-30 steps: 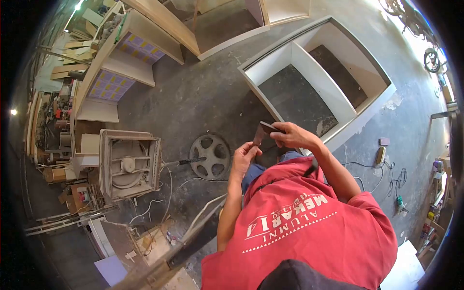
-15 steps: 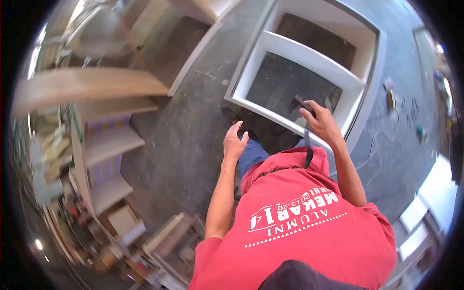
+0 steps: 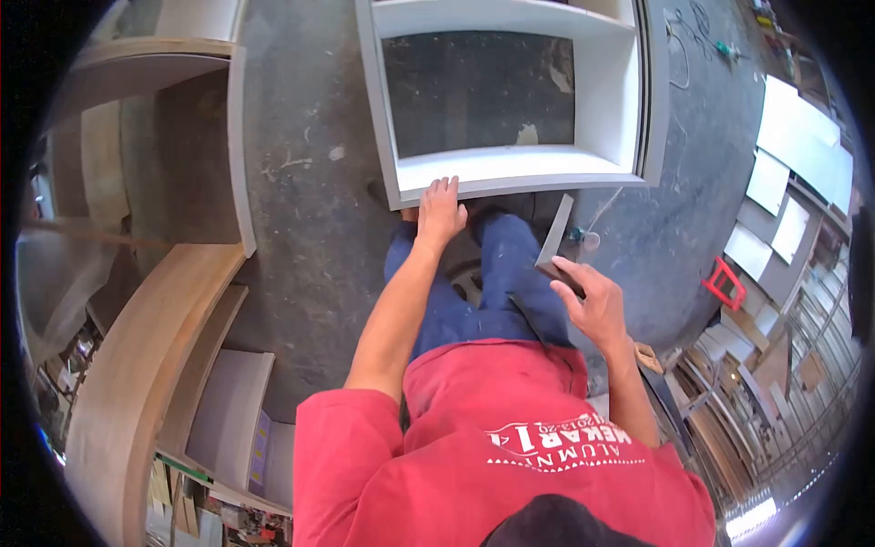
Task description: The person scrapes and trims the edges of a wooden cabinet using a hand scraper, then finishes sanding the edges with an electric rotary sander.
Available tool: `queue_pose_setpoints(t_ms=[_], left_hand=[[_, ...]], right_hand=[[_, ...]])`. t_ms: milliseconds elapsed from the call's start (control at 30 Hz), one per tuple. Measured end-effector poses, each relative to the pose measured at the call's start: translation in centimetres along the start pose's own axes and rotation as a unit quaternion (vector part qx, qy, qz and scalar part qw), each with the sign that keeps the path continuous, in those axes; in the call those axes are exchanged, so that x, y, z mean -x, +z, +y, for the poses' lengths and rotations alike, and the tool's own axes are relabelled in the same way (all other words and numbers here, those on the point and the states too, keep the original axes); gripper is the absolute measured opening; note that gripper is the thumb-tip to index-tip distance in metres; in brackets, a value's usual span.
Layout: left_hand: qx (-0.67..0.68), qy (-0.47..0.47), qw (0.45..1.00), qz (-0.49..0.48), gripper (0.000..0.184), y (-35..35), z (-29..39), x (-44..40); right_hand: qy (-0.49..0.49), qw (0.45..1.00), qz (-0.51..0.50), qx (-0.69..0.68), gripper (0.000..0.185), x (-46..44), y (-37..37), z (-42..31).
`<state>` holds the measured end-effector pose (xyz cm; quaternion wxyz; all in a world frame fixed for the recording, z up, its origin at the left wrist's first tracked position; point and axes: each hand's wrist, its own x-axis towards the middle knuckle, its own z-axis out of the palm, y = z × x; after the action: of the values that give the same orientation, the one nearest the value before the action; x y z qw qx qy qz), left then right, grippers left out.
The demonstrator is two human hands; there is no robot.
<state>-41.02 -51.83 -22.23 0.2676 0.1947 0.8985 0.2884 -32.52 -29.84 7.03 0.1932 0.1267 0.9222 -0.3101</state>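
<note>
My right hand (image 3: 591,296): closed on flat grey piece (image 3: 555,230) by its near end, rest angling forward | my left hand (image 3: 441,215): on cabinet frame (image 3: 538,181), near edge; clasp unclear.

12 o'clock: cabinet (image 3: 524,162) looks smooth, painted, faintly glossy | 2 o'clock: flat piece (image 3: 557,230) looks matt, material unclear | 3 o'clock: red frame (image 3: 735,290), glossy, plastic-looking | 6 o'clock: shirt (image 3: 428,456), matt cloth | 8 o'clock: curved panel (image 3: 114,392), bare grained wood | 9 o'clock: floor (image 3: 305,292), scuffed, concrete-looking
</note>
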Motion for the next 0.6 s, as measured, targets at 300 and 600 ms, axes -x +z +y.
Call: queue_pose_setpoints(t_ms=[300,600], left_hand=[[0.008,0.052,0.992,-0.118,0.059,4.4,0.5,-0.5],[0.141,0.099,0.967,-0.186,0.053,6.2,-1.7,-4.8]], right_hand=[[0.033,0.998,-0.025,0.057,0.033,-7.6,8.1,6.0],[0.068,0.989,-0.105,0.079,0.033,-12.2,14.9,8.1]])
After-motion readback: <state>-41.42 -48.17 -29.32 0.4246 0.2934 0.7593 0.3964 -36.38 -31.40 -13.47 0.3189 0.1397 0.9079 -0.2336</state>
